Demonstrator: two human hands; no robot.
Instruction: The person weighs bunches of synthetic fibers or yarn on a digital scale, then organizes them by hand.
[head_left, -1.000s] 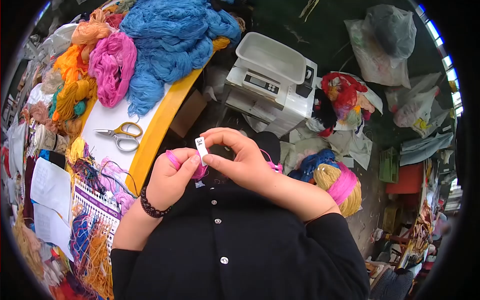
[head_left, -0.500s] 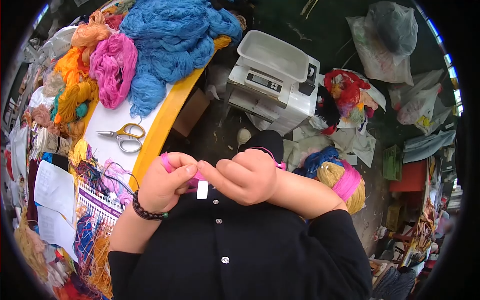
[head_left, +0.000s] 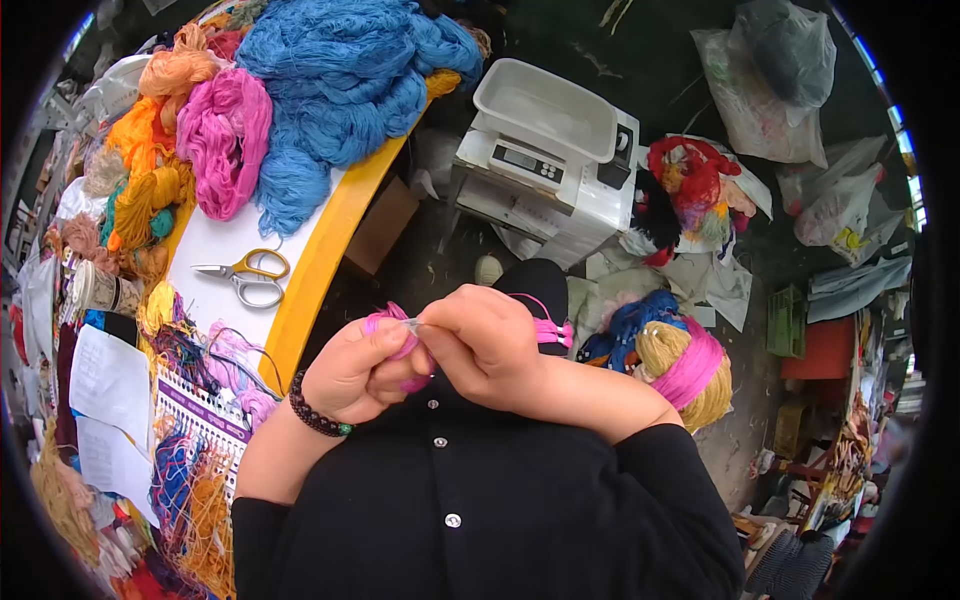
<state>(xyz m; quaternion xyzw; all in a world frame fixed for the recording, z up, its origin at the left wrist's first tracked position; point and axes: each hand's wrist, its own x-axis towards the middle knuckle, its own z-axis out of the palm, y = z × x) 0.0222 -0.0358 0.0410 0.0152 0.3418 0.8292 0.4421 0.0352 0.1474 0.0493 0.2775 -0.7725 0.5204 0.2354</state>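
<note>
My left hand [head_left: 352,372] is closed around a small bundle of pink thread [head_left: 392,312], whose strands show above and below the fingers. My right hand [head_left: 482,345] meets it in front of my chest, thumb and forefinger pinched together. Between the two sets of fingertips shows a small pale bit [head_left: 412,325], too small to name. More pink thread skeins [head_left: 552,332] lie across my dark-clad thigh, just beyond my right hand.
To the left, a yellow-edged table [head_left: 318,270] carries scissors [head_left: 245,275], a pink hank [head_left: 225,140] and a big blue yarn heap [head_left: 340,70]. Ahead stands a scale [head_left: 545,115]. A beige yarn bundle [head_left: 665,350] lies at right.
The white tag that hung between my hands no longer shows there. My left hand has shifted right and curled over the pink thread; my right hand has moved slightly left and up.
</note>
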